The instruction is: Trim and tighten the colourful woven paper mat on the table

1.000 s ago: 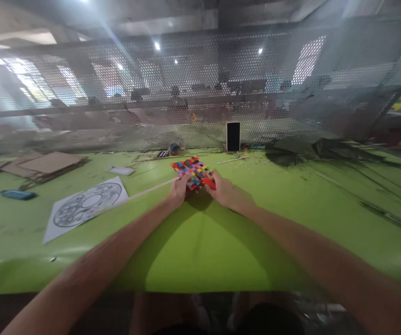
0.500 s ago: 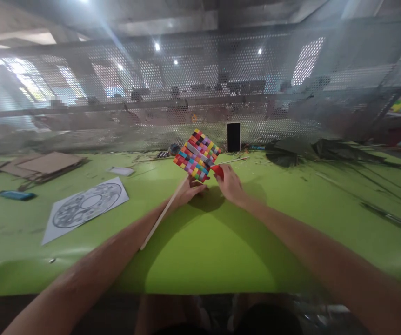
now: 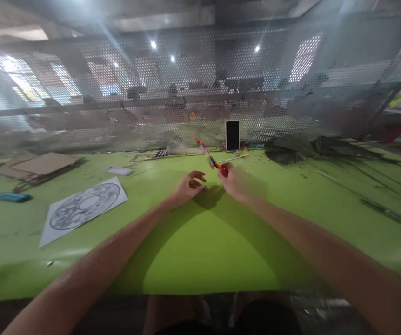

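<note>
A square panel of multicoloured checks (image 3: 203, 150) is turned almost edge-on above the table, so its face is hidden. My right hand (image 3: 233, 181) is closed round the red part (image 3: 223, 171) at its lower end; whether that is a handle or a separate tool I cannot make out. To the left, my left hand (image 3: 186, 187) hovers low over the green tabletop, fingers curled but apart. Nothing shows in it, and a small gap separates it from the panel.
A sheet with a printed ring pattern (image 3: 89, 204) lies at left, near a blue tool (image 3: 12, 197) and brown cardboard (image 3: 45, 164). A dark-screened device (image 3: 232, 135) stands against the perforated screen. Dark leaves (image 3: 291, 151) and thin stalks (image 3: 392, 216) lie at right.
The checked panel has turned from facing me to nearly edge-on. My left hand has come away from it. The pale flat stick beside my left forearm is no longer visible.
</note>
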Action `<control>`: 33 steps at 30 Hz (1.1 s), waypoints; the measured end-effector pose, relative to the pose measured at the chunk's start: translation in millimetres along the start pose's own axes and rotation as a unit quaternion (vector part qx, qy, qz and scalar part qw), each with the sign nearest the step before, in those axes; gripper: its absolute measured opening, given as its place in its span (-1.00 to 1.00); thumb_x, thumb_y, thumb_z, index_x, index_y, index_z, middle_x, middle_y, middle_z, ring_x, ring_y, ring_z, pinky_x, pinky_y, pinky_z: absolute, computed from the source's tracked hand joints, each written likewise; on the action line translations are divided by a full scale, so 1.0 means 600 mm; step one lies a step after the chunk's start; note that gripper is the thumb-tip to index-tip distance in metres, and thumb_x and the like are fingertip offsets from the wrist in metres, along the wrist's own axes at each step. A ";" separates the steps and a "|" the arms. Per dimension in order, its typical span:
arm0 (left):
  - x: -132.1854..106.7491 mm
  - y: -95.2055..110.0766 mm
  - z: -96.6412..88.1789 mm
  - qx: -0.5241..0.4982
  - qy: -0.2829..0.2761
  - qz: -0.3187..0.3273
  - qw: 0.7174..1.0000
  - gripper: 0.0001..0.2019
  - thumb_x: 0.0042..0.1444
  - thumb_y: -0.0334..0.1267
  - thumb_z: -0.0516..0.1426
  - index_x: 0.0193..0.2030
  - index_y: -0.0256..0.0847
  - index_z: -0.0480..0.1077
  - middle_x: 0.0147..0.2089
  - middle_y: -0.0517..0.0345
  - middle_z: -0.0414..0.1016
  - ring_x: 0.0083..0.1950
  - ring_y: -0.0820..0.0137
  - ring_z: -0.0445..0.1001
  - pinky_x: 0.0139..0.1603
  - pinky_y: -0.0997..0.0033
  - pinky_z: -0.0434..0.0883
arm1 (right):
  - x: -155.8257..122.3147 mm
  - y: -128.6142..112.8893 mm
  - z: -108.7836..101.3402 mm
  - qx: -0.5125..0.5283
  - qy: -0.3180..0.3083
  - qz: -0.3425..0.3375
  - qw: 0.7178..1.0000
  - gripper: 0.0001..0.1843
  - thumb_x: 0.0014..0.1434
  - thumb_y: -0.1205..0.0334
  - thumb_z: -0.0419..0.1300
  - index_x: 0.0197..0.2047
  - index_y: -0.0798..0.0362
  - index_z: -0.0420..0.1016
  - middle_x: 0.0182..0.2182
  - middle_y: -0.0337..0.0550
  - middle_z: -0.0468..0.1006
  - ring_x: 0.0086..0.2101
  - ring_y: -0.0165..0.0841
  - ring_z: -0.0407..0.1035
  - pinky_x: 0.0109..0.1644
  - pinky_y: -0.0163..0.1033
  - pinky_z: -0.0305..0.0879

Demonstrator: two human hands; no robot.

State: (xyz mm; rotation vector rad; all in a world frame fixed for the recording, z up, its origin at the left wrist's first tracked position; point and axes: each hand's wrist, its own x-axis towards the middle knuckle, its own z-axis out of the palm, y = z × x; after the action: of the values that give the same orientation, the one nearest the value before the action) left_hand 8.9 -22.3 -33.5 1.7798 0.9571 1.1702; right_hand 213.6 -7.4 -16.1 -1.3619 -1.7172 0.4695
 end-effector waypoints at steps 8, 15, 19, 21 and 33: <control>0.004 -0.006 0.001 0.096 0.020 0.032 0.995 -0.86 0.11 -0.41 0.21 -0.19 -0.21 0.56 -0.19 0.02 0.66 -0.16 0.29 0.62 -0.09 0.32 0.52 | 0.004 0.005 0.002 0.102 -0.035 0.002 0.994 -0.73 0.38 0.02 -0.03 -0.25 0.00 0.29 -0.54 -0.30 0.39 -0.57 -0.41 0.26 -0.45 -0.31 0.17; -0.001 0.008 0.003 0.094 0.051 0.028 0.994 -0.89 0.11 -0.42 0.20 -0.29 -0.21 0.57 -0.39 0.08 0.62 -0.41 0.36 0.58 -0.25 0.39 0.51 | -0.006 -0.010 -0.012 -0.067 -0.015 -0.039 0.997 -0.73 0.39 0.11 0.00 -0.11 0.08 0.43 -0.46 -0.16 0.53 -0.45 -0.32 0.40 -0.34 -0.27 0.20; 0.004 0.001 -0.006 0.061 0.085 0.027 0.994 -0.93 0.12 -0.36 0.22 -0.27 -0.23 0.55 -0.40 0.09 0.60 -0.52 0.44 0.53 -0.43 0.48 0.46 | 0.000 -0.013 -0.021 -0.105 0.023 -0.046 0.993 -0.68 0.43 0.15 -0.04 0.05 0.12 0.42 -0.40 -0.10 0.58 -0.39 -0.27 0.45 -0.26 -0.24 0.24; 0.007 -0.006 -0.011 0.063 0.086 0.033 0.994 -0.93 0.13 -0.34 0.22 -0.26 -0.23 0.55 -0.40 0.09 0.60 -0.52 0.44 0.53 -0.44 0.49 0.46 | 0.000 -0.017 -0.026 -0.145 0.006 -0.044 0.988 -0.69 0.43 0.17 -0.04 0.05 0.11 0.44 -0.36 -0.06 0.60 -0.39 -0.27 0.44 -0.28 -0.24 0.24; 0.011 -0.012 -0.015 0.144 0.067 0.039 0.987 -0.83 0.06 -0.47 0.19 -0.27 -0.17 0.59 -0.29 0.09 0.64 -0.29 0.34 0.57 -0.16 0.39 0.50 | -0.021 -0.033 -0.023 -0.171 -0.070 -0.063 0.981 -0.75 0.37 0.27 0.07 0.02 0.15 0.48 -0.28 0.02 0.62 -0.37 -0.25 0.46 -0.30 -0.21 0.30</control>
State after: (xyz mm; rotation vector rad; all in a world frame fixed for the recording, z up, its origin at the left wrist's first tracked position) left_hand 1.0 -11.6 -35.3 1.9989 1.1948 1.2646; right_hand 213.2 -28.5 1.0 -1.4744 -2.0558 0.2072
